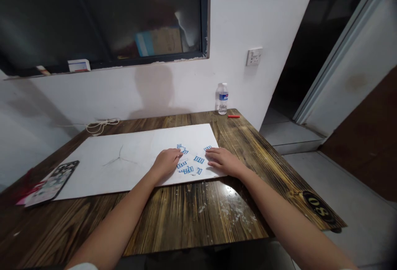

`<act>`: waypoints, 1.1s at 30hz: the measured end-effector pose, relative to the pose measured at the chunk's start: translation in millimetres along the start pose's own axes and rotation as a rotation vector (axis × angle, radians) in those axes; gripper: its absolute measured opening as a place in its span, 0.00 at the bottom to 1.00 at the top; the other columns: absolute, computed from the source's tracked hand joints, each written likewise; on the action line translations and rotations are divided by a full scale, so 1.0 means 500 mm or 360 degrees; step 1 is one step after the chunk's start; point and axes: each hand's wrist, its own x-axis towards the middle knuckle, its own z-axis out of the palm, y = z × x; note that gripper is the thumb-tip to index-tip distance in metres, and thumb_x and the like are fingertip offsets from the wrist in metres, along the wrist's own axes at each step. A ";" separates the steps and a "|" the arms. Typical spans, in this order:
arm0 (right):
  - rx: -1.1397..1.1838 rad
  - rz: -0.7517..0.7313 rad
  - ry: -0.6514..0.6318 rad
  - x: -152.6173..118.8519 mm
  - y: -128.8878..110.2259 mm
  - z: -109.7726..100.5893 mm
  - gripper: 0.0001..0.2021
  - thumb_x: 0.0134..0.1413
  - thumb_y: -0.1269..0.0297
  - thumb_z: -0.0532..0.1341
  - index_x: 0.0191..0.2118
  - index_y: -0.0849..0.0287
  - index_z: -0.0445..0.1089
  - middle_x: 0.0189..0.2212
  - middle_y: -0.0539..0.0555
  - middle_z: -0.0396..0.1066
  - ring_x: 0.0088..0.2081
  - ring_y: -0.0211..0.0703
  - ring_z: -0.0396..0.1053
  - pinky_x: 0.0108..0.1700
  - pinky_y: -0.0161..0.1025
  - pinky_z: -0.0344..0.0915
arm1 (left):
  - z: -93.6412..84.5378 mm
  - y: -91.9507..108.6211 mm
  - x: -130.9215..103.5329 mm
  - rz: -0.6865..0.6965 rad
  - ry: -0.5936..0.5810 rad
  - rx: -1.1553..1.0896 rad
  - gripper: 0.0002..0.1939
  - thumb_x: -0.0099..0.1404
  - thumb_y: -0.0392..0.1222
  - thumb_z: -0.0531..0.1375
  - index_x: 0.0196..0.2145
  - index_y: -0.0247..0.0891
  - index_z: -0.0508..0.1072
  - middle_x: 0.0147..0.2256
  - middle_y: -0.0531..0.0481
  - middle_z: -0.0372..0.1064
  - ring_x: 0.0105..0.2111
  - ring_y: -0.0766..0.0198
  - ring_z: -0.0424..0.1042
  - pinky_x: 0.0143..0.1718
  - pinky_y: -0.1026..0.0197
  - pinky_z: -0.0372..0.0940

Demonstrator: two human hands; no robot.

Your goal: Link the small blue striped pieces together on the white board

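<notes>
A long white board [149, 146] lies on the wooden table, with several small blue-outlined shapes [187, 170] grouped on its right part. Whether they are loose pieces or drawn marks is too small to tell. My left hand [166, 161] rests on the board at the left edge of this group, fingers stretched out towards the shapes. On the group's right side lies my right hand [226, 161], its fingers spread near the board's right edge, by another blue-outlined shape [207, 148]. Neither hand visibly holds anything.
A patterned flat case [54, 185] lies over the board's left end. At the table's back are a coiled cable [102, 125], a water bottle [222, 100] and a red pen [233, 116]. Whitish flecks [231, 210] dot the wooden table [173, 224] in front.
</notes>
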 end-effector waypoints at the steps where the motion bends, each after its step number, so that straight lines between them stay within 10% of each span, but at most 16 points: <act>1: -0.0011 -0.0003 -0.0029 -0.001 0.002 0.002 0.20 0.58 0.54 0.55 0.52 0.57 0.67 0.54 0.60 0.65 0.56 0.53 0.60 0.55 0.52 0.58 | 0.001 -0.002 0.000 0.0031 -0.0032 -0.0015 0.16 0.65 0.38 0.49 0.43 0.42 0.75 0.47 0.48 0.71 0.47 0.57 0.69 0.46 0.54 0.62; 12: 0.0086 -0.0109 -0.0320 -0.002 -0.010 -0.003 0.21 0.59 0.50 0.51 0.56 0.47 0.62 0.60 0.55 0.56 0.61 0.51 0.52 0.58 0.56 0.49 | 0.002 0.013 -0.002 0.0202 -0.0216 -0.0117 0.21 0.67 0.46 0.49 0.58 0.49 0.61 0.62 0.50 0.51 0.59 0.56 0.53 0.55 0.50 0.53; 20: 0.0103 0.0012 -0.0191 0.000 -0.007 -0.005 0.21 0.59 0.53 0.52 0.56 0.52 0.63 0.58 0.57 0.59 0.61 0.52 0.52 0.59 0.56 0.48 | -0.019 0.014 0.007 0.0073 -0.0066 -0.0155 0.13 0.62 0.38 0.53 0.36 0.45 0.77 0.41 0.53 0.75 0.46 0.59 0.69 0.48 0.52 0.58; 33: 0.0122 -0.0062 -0.0239 -0.001 -0.010 -0.003 0.18 0.59 0.53 0.53 0.52 0.50 0.68 0.56 0.56 0.62 0.59 0.51 0.55 0.58 0.55 0.49 | -0.009 0.024 0.004 0.0422 -0.0238 -0.0124 0.18 0.65 0.37 0.51 0.51 0.49 0.69 0.54 0.53 0.65 0.55 0.59 0.60 0.52 0.52 0.54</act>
